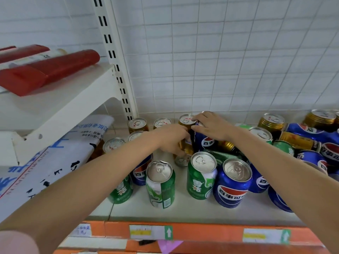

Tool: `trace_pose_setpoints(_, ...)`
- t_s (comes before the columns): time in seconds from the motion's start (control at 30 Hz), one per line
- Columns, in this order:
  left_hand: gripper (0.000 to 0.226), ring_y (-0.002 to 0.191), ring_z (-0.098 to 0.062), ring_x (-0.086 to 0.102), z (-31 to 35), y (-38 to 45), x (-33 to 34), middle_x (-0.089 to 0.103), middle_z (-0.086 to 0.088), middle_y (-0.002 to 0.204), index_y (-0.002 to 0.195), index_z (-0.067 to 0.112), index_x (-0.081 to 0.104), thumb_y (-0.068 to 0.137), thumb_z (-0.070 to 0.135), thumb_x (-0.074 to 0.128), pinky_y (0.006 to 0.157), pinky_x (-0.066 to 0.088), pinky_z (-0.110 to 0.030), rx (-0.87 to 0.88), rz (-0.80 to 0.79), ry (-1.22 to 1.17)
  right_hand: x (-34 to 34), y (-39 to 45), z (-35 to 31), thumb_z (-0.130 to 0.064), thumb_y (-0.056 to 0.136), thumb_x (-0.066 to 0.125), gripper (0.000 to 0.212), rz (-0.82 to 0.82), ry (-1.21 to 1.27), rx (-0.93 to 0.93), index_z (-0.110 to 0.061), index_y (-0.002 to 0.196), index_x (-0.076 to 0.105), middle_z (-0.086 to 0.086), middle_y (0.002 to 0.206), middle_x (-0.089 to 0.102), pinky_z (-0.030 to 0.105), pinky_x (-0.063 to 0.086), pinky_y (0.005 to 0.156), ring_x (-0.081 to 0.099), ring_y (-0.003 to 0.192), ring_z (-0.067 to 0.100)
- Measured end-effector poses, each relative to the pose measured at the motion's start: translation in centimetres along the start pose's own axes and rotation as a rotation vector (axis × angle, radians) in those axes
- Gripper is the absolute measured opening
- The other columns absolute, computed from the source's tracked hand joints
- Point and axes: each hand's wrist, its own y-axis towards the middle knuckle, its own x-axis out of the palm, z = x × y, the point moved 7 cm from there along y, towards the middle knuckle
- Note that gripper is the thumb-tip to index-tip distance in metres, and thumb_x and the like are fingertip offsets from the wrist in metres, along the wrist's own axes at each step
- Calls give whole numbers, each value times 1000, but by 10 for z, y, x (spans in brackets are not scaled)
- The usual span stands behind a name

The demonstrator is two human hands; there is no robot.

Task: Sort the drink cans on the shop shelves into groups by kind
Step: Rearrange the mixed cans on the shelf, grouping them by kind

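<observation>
Both hands are at the back-middle of the lower shelf (183, 211), side by side. Left hand (172, 138) has its fingers curled round a gold can (186, 125), upright, top showing just above the hand. Right hand (211, 125) sits on top of an upright blue can (205, 142), fingers bent over its rim and gripping it from above; the two cans are touching or nearly so. Cans are not sorted: a cluster of upright gold cans (137, 124) stands at back left against the tiled wall (220, 61), more gold ones (271, 121) at back right. Front row, upright: green can (161, 184), second green can (200, 176), then a blue can (232, 184) just right of it. More green and blue cans are partly hidden under the left forearm. On the right a jumble of blue (311, 131), gold and green cans, several lying on their sides. Upper-left shelf (60, 99) holds long red boxes (47, 70). A rolled printed sheet (55, 154) lies under it. Orange cartons (201, 233) with arrow labels sit below the shelf's front edge.
</observation>
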Motion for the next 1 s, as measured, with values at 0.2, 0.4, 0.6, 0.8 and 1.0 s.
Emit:
trace_pose_setpoints(0.2, 29, 86, -10, 59, -20, -8, -20, 68, 4, 104, 112, 18, 68, 91, 34, 57, 76, 42, -22, 16, 139, -176, -1, 2, 1, -43, 97, 37, 47, 4, 13, 0, -20, 137, 39, 7, 144, 36, 37, 19, 111, 29, 134, 24)
trace_pose_setpoints(0.4, 23, 89, -9, 59, -53, -11, -11, 65, -2, 110, 111, 15, 63, 95, 23, 50, 79, 46, -23, -194, 202, -300, -1, 2, 1, -42, 97, 36, 45, -1, 37, 13, -21, 137, 39, 7, 144, 35, 39, 19, 112, 28, 134, 24)
trace_pose_setpoints(0.6, 71, 112, -18, 50, -28, -10, 7, 52, -1, 128, 133, 18, 44, 78, 59, 62, 94, 43, -32, -187, 12, -311, -2, -1, 0, -43, 97, 35, 45, -11, 26, 23, -21, 137, 38, 7, 145, 35, 38, 19, 111, 27, 134, 24)
trace_pose_setpoints(0.8, 71, 101, -19, 53, -29, -17, -3, 57, -4, 121, 129, 15, 49, 72, 53, 71, 78, 43, -29, -269, -17, -153, -7, -8, 1, -51, 93, 38, 56, 20, -49, 161, -23, 141, 28, 12, 141, 26, 47, 31, 104, 24, 131, 33)
trace_pose_setpoints(1.0, 69, 105, -20, 54, -42, -40, 4, 57, -5, 123, 126, 15, 49, 73, 54, 70, 78, 42, -28, -391, 115, -235, 2, -8, -4, -47, 92, 41, 63, -84, 49, 244, -17, 144, 19, 16, 148, 17, 51, 27, 108, 15, 137, 39)
